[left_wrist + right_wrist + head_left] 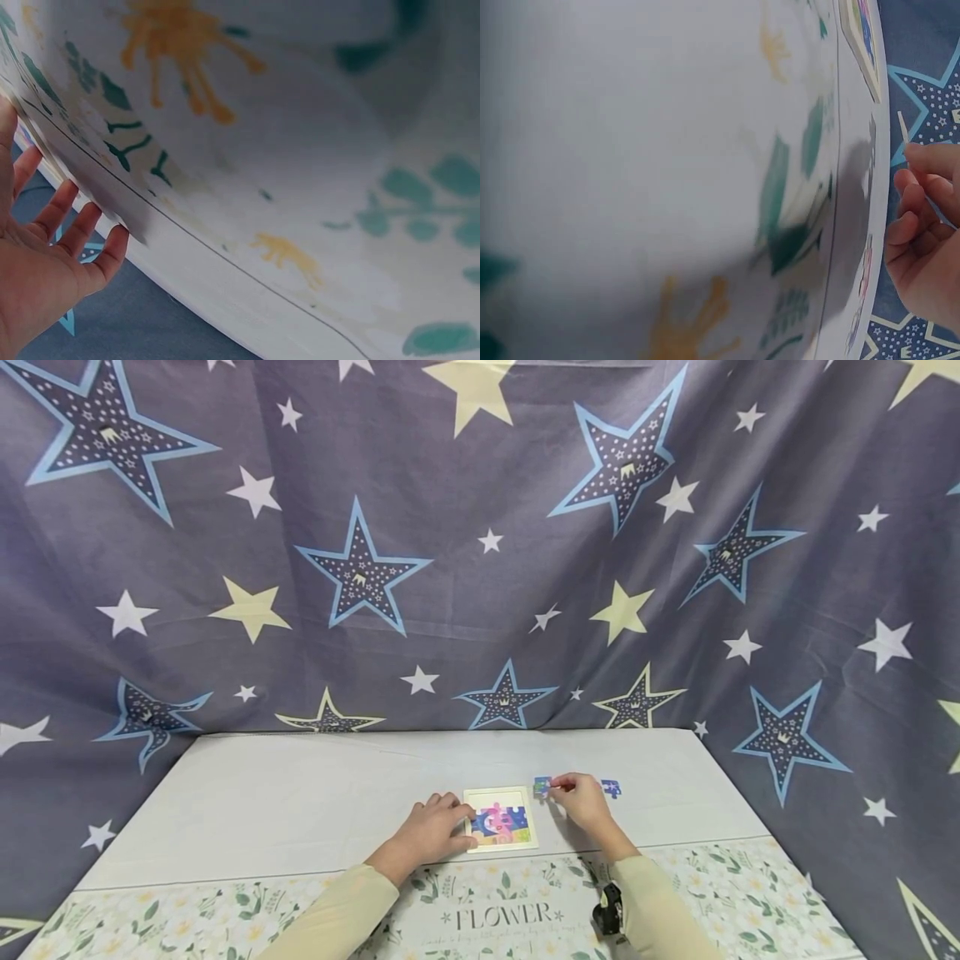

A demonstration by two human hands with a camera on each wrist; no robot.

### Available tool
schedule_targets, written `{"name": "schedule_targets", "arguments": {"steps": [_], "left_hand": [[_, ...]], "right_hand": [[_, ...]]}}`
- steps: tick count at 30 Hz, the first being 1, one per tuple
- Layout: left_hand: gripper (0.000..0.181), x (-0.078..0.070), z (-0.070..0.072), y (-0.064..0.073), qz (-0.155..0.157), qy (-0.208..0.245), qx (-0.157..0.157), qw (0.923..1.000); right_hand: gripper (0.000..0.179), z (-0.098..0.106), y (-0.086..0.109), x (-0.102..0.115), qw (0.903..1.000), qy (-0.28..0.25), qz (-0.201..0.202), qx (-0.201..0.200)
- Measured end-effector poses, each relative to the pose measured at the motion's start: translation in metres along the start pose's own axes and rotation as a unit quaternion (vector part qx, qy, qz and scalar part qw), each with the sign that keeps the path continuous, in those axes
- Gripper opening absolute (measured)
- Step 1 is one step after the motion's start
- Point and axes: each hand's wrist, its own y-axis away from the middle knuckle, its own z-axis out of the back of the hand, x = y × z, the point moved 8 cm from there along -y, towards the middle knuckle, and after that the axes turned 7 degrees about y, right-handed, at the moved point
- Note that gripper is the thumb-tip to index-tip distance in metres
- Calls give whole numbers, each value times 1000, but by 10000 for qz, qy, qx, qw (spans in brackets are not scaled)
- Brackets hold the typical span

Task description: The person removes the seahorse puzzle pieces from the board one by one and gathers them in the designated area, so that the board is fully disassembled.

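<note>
Here, the loose left hand [431, 828] touches the puzzle tray [533, 825]; the right hand [583, 803] pinches one piece [542, 787] (another piece [611, 788] lies nearby).

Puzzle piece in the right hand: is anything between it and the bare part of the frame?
Nothing visible blocks the puzzle piece pinched in the right hand; only the right rim of the puzzle frame lies between. The left hand is at the opposite side.

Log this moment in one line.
left hand: touches cream square puzzle frame; right hand: pinches blue-green jigsaw piece; blue jigsaw piece: on white table
</note>
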Motion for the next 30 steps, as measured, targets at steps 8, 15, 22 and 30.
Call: {"name": "schedule_targets", "arguments": {"steps": [8, 15, 22, 30], "left_hand": [[43, 0, 0, 0, 22, 19, 24, 10000], [43, 1, -1, -1, 37, 2, 14, 10000], [43, 0, 0, 0, 5, 18, 7, 10000], [42, 1, -1, 0, -28, 15, -22, 10000]], "right_hand": [[11, 8, 0, -9, 9999, 11, -93, -65], [12, 14, 0, -13, 9999, -24, -79, -131], [12, 17, 0, -20, 9998, -14, -101, -178], [13, 19, -1, -26, 9995, 14, -234, -223]]}}
